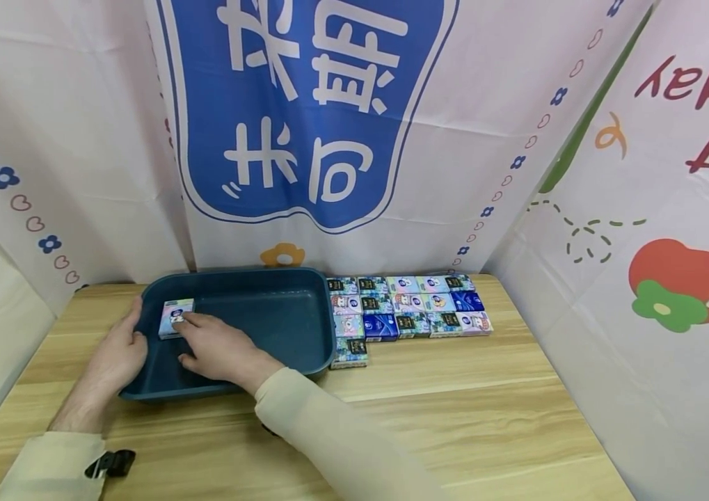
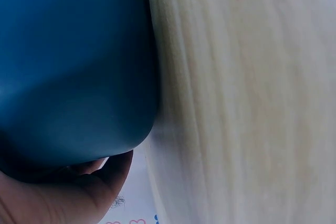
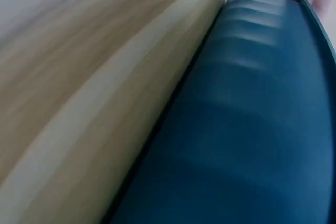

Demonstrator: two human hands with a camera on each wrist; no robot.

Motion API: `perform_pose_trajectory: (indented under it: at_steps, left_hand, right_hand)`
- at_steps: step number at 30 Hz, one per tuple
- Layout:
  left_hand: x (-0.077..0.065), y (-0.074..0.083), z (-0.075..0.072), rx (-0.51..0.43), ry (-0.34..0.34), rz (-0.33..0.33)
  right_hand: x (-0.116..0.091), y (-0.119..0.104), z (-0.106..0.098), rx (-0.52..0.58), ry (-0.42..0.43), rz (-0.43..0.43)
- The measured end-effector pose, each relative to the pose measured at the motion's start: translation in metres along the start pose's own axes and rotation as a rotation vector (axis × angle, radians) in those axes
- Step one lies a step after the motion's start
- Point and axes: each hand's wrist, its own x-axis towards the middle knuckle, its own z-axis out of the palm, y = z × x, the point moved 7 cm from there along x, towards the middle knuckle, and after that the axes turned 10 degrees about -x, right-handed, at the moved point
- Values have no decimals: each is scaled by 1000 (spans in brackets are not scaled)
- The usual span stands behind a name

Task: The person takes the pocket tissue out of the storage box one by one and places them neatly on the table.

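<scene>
In the head view, a dark teal rectangular basin point(image 1: 266, 321) sits at the left of the wooden table. My left hand point(image 1: 117, 355) grips its left side at the rim, and in the left wrist view fingers point(image 2: 116, 174) curl around the basin's rounded corner. One pastel tissue pack point(image 1: 169, 327) is inside, close to the left wall. My right hand point(image 1: 219, 348) reaches over the front rim into the basin. Its fingertips touch the pack's right part, while the thumb points away from it, lower down. The right wrist view shows mostly the basin's outer side point(image 3: 236, 129).
Right of the basin, several tissue packs point(image 1: 413, 304) lie in close rows, with a single pack point(image 1: 349, 353) in the front row against the basin's side. Wood-grain table point(image 1: 442, 417) extends in front. A printed cloth point(image 1: 454, 174) hangs behind the table.
</scene>
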Motion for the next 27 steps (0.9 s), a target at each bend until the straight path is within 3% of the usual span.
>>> perform_pose_trajectory:
  at_steps: [5,11,18,27]
  left_hand:
    - [0,0,-1,3,2,29]
    - [0,0,-1,8,-4,25]
    - [0,-2,-1,12,-7,19]
    - [0,1,0,16,5,74]
  right_hand:
    - [10,-12,9,-89,-85,25]
    - [13,-13,16,-142,-123,30]
    - [11,-10,12,-107,-96,28]
    - [8,-6,-3,-126,-25,89]
